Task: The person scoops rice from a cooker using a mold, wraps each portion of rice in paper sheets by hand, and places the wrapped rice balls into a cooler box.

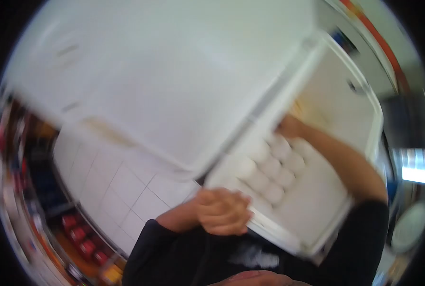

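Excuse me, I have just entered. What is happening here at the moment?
A person is leaning over an open white chest with its large lid raised. The right hand reaches inside, beyond closely packed white rounded pieces; what it touches is blurred. The left hand is by the near edge, fingers curled; whether it holds anything cannot be told.

Right hand [290,127] blurred, grasp unclear; white lid [174,81] cut off above

Bright, washed-out light, blurry right hand [290,127], glaring rectangle [415,165] at far right, fisheye-bent edges, black corners.
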Demonstrator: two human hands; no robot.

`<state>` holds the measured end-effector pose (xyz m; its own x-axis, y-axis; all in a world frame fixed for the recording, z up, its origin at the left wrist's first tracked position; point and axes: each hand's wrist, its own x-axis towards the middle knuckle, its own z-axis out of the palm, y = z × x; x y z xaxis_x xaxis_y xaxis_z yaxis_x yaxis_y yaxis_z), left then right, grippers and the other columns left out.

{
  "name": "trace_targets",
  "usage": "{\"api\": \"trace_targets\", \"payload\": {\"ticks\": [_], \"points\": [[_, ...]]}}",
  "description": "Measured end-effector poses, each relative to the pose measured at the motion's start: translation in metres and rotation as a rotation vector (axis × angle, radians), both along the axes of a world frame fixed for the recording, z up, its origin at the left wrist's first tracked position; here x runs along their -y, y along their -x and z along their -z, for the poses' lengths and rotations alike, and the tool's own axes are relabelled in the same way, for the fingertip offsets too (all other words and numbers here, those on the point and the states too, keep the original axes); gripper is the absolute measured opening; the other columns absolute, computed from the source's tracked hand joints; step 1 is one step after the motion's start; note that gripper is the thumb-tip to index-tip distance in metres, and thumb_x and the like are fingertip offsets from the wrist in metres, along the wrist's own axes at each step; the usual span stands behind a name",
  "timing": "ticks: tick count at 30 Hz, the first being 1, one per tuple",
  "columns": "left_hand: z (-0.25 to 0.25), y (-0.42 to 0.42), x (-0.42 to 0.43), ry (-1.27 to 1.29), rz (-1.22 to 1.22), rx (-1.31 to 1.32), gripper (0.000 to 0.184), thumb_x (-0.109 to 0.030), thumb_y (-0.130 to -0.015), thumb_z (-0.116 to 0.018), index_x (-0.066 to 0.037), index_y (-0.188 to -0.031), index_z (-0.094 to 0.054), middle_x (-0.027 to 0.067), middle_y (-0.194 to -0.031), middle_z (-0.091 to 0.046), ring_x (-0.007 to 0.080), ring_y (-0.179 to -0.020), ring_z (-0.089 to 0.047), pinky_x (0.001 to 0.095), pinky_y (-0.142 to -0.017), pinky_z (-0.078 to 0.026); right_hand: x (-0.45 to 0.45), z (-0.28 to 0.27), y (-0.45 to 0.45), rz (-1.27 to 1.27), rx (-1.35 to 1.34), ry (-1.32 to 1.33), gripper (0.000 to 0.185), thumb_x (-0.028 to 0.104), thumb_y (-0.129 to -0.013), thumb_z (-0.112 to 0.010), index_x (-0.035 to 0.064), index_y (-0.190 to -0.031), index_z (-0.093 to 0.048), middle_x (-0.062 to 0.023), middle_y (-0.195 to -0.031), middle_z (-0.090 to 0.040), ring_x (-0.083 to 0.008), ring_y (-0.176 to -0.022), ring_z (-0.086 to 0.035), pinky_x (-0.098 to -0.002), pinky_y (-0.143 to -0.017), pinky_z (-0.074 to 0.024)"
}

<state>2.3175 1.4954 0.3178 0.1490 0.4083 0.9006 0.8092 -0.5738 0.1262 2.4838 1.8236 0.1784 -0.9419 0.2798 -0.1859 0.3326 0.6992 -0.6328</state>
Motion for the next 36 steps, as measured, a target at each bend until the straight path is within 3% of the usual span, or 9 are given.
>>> {"api": "trace_targets", "payload": {"ticks": [6,14,18,23,25,26,27,31,36], "points": [[0.002,-0.002,-0.019,-0.245,-0.013,0.081,0.026,-0.019,-0.095,-0.049,-0.005,-0.081,-0.066,0.0086,-0.078,-0.069,0.0210,-0.070,-0.065,0.0323,-0.069,-0.050,0.013,-0.012,0.014,-0.266,0.137,-0.280,0.049,0.001,-0.090,-0.047,-0.0018,-0.139,-0.047,-0.0248,-0.146,-0.044,-0.0433,-0.138,-0.035,-0.0458,-0.117,-0.0300],[-0.005,-0.007,-0.010,-0.183,0.034,0.109,0.019,-0.019,-0.087,-0.054,-0.004,-0.086,-0.065,0.0097,-0.083,-0.066,0.0227,-0.072,-0.063,0.0360,-0.072,-0.049,0.044,-0.197,0.020,0.122,0.341,-0.360,0.053,0.011,-0.087,-0.068,0.0051,-0.137,-0.052,-0.0187,-0.137,-0.055,-0.0392,-0.118,-0.055,-0.0455,-0.099,-0.0454],[-0.022,-0.013,0.000,0.017,-0.002,0.180,0.014,-0.018,-0.082,-0.063,-0.004,-0.081,-0.065,0.0085,-0.079,-0.064,0.0241,-0.071,-0.063,0.0368,-0.067,-0.047,0.111,-0.286,-0.092,0.441,-0.495,-0.339,0.041,0.005,-0.092,-0.061,-0.0045,-0.131,-0.054,-0.0152,-0.128,-0.060,-0.0208,-0.108,-0.058,-0.0321,-0.092,-0.0460],[-0.025,-0.030,0.004,0.145,-0.207,0.190,0.019,-0.021,-0.075,-0.074,-0.006,-0.085,-0.068,0.0088,-0.079,-0.065,0.0276,-0.069,-0.062,0.0418,-0.064,-0.046,0.252,-0.245,-0.351,1.087,-0.859,-1.549,0.033,0.007,-0.093,-0.064,-0.0061,-0.120,-0.053,-0.0170,-0.124,-0.058,-0.0245,-0.106,-0.058,-0.0332,-0.093,-0.0439],[-0.014,-0.034,0.020,0.308,-0.298,0.115,0.031,-0.028,-0.081,-0.074,-0.004,-0.101,-0.068,0.0111,-0.096,-0.067,0.0294,-0.090,-0.061,0.0428,-0.076,-0.045,0.332,-0.230,-0.413,1.312,-0.223,-2.009,0.055,0.013,-0.084,-0.072,-0.0045,-0.126,-0.042,-0.0193,-0.132,-0.046,-0.0280,-0.117,-0.050,-0.0363,-0.096,-0.0399],[-0.034,-0.038,0.017,0.377,-0.236,0.121,0.033,-0.029,-0.085,-0.072,-0.003,-0.106,-0.068,0.0119,-0.099,-0.067,0.0296,-0.095,-0.060,0.0433,-0.080,-0.045,0.369,-0.233,-0.407,1.494,0.676,-1.953,0.063,0.012,-0.079,-0.073,-0.0039,-0.128,-0.037,-0.0189,-0.133,-0.040,-0.0310,-0.122,-0.044,-0.0421,-0.100,-0.0389],[-0.046,-0.055,0.021,0.553,-0.220,0.301,0.033,-0.031,-0.089,-0.068,-0.002,-0.106,-0.067,0.0132,-0.097,-0.067,0.0307,-0.093,-0.060,0.0443,-0.083,-0.045,0.390,-0.209,-0.461,1.695,-0.039,-1.835,0.064,0.012,-0.078,-0.072,-0.0025,-0.131,-0.038,-0.0184,-0.128,-0.042,-0.0341,-0.122,-0.042,-0.0482,-0.105,-0.0355],[-0.054,-0.127,0.004,0.206,0.315,0.227,0.037,-0.038,-0.094,-0.062,-0.002,-0.100,-0.061,0.0165,-0.094,-0.065,0.0331,-0.087,-0.059,0.0448,-0.075,-0.045,0.454,-0.196,-0.521,2.220,0.241,-1.299,0.081,0.013,-0.068,-0.072,-0.0046,-0.139,-0.039,-0.0272,-0.132,-0.048,-0.0411,-0.125,-0.045,-0.0468,-0.111,-0.0316],[-0.054,-0.241,0.002,0.235,0.693,0.047,0.030,-0.034,-0.090,-0.060,-0.004,-0.095,-0.058,0.0160,-0.089,-0.064,0.0359,-0.084,-0.060,0.0482,-0.074,-0.043,0.462,-0.136,-0.575,2.037,0.165,-0.914,0.091,0.018,-0.066,-0.079,-0.0008,-0.144,-0.037,-0.0258,-0.138,-0.046,-0.0414,-0.124,-0.044,-0.0479,-0.109,-0.0323]]}}
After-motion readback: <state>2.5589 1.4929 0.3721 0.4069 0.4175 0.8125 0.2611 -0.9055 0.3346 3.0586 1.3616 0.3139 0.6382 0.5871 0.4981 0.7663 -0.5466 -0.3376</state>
